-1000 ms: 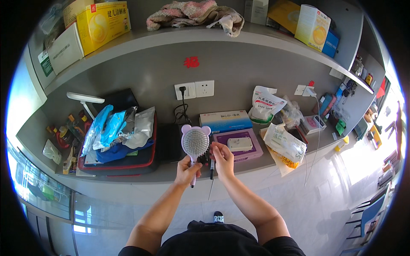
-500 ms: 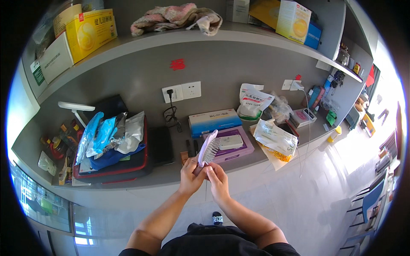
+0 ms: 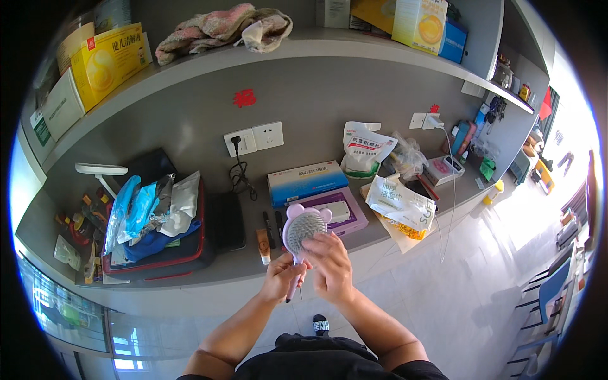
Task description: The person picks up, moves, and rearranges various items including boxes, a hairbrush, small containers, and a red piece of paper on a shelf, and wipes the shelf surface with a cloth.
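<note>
A lilac hairbrush [image 3: 292, 235] with two round ears and grey bristles is upright in front of me, its bristle side facing me. My left hand [image 3: 280, 278] is closed around its handle, whose dark tip sticks out below the fingers. My right hand [image 3: 332, 269] lies over the lower right of the bristles, fingers stretched out and slightly blurred. Whether its fingertips press into the bristles I cannot tell. Behind the brush, on the counter, are a purple box [image 3: 354, 218] with a white device [image 3: 340, 210] on it and a blue-and-white box [image 3: 310, 183].
An orange-brown tube [image 3: 263, 246] and dark pens [image 3: 268, 229] lie left of the brush. A red-edged black case [image 3: 166, 269] carries several packets at the left. White packets [image 3: 400, 202] and a plastic bag lie to the right. A shelf [image 3: 304, 52] with boxes and cloth runs above.
The brush has turned from edge-on to bristles facing me. My right hand has left the handle and moved up over the bristles; the left hand keeps its hold. The view has shifted slightly.
</note>
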